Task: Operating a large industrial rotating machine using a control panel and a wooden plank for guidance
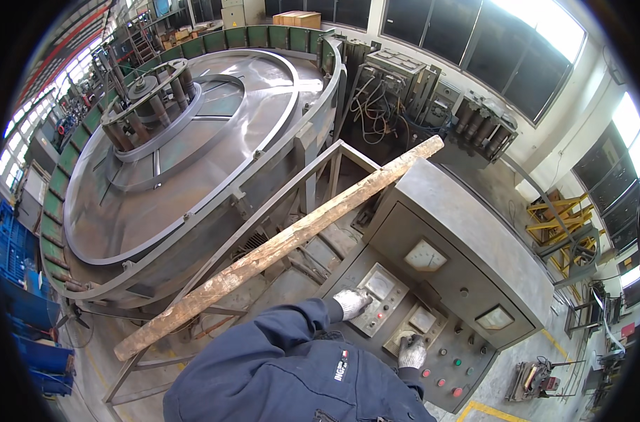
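Note:
My left hand (pixel 352 302), in a whitish work glove, rests with curled fingers at the left edge of a control module (pixel 380 284) with a meter and small red lights. What its fingertips hold is hidden. My right hand (pixel 412 351), gloved alike, has its fingers closed about a knob on a second, similar module (pixel 423 319) to the right. Both modules sit on the sloping face of a grey metal control console (pixel 474 218). Two larger dial gauges (pixel 425 256) are set in its upper panel. Red, green and black push buttons (pixel 441 382) line the lower right, beside my right hand.
A long rough wooden pole (pixel 278 250) lies slantwise over a metal frame (pixel 263 204), reaching the console's far corner. Beyond stands a large round machine table (pixel 214 133) inside a rim. Cabling hangs from equipment (pixel 383 98) at the back; a wheeled machine (pixel 534 380) stands right.

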Available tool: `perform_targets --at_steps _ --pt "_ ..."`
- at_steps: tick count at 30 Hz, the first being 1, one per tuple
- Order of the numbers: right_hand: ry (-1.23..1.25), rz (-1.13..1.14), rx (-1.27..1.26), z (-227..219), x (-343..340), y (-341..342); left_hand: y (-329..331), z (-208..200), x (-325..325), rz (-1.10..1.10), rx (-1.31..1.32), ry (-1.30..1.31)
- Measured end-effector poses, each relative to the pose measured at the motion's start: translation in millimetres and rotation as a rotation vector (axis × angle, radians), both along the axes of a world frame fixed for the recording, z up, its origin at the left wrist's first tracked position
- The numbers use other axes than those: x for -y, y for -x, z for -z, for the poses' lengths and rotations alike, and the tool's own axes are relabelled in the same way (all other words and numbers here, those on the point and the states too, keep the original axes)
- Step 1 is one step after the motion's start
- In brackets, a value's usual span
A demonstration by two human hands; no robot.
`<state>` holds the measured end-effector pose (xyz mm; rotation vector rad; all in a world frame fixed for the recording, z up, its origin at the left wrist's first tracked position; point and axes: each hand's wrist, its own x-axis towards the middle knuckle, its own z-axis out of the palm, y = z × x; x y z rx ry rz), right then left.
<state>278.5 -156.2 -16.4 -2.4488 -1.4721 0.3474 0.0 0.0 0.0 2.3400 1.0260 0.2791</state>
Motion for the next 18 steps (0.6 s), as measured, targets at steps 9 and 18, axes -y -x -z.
perform_targets --at_steps 9,18 --pt "-0.031 -0.014 -0.040 2 0 10 7 -1 -2 0.014 -0.026 -0.010" --pt "0.019 0.001 -0.054 0 -1 4 4 -3 -4 0.036 -0.043 0.012"
